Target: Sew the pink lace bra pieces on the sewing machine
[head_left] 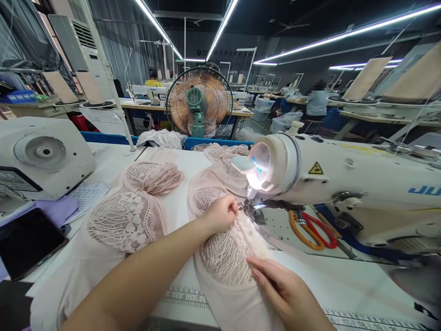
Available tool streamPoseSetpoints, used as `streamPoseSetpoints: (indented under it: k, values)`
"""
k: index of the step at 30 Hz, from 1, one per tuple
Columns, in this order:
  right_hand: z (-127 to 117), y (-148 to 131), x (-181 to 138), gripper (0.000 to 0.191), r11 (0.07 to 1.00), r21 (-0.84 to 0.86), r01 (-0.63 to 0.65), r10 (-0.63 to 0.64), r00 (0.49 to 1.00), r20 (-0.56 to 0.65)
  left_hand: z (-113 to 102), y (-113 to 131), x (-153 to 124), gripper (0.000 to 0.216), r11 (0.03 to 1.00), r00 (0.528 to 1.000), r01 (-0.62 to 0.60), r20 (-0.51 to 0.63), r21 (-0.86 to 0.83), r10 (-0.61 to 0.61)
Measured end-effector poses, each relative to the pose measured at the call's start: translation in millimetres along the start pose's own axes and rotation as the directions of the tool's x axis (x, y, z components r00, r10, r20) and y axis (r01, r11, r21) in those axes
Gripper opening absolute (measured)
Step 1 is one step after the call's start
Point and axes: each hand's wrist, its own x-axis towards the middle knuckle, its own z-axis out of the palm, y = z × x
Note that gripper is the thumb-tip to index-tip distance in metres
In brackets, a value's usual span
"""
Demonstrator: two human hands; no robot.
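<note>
A pale pink garment piece with a white lace panel [225, 253] lies on the white sewing table [344, 285] under the needle of a white sewing machine [344, 174]. My left hand [220, 214] is closed, pinching the lace edge just left of the presser foot [250, 207]. My right hand [285, 294] lies on the near part of the same piece with its fingers stretched toward the lace, pressing it flat. The machine's lamp lights the needle area.
More pink lace pieces [138, 207] are stacked to the left and behind the needle. Orange and red scissors [312, 230] lie under the machine arm. A dark tablet [27, 241] and another machine [41, 156] sit at left. A fan [199, 102] stands behind; other people work at far tables.
</note>
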Motion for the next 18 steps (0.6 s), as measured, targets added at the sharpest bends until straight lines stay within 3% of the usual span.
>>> streamPoseSetpoints:
  k: [3,6,8,12,18]
  values:
    - [-1.2,6.1,6.1,0.037,0.994,-0.085,-0.074,0.074,0.997,-0.001,-2.0,4.7,-7.4,0.034,0.979,0.996,-0.030,0.086,0.202,0.013]
    - [-5.9,14.0,8.7,0.039,0.985,-0.145,-0.092,0.102,0.993,0.064,-4.7,18.8,-15.2,0.034,0.854,0.966,-0.113,0.256,0.508,-0.024]
    - [-9.2,17.5,9.9,0.040,0.979,-0.184,-0.083,0.098,0.992,0.079,-5.1,30.0,-18.4,0.032,0.773,0.946,-0.149,0.316,0.617,-0.070]
    - [-13.1,21.3,13.8,0.041,0.961,-0.270,-0.069,0.075,0.997,0.014,-2.0,43.1,-18.2,0.038,0.710,0.927,-0.141,0.344,0.690,-0.150]
    - [-17.2,27.0,23.8,0.040,0.949,-0.314,-0.033,0.025,0.999,-0.027,8.1,38.3,-8.1,0.040,0.705,0.948,-0.109,0.285,0.701,-0.138]
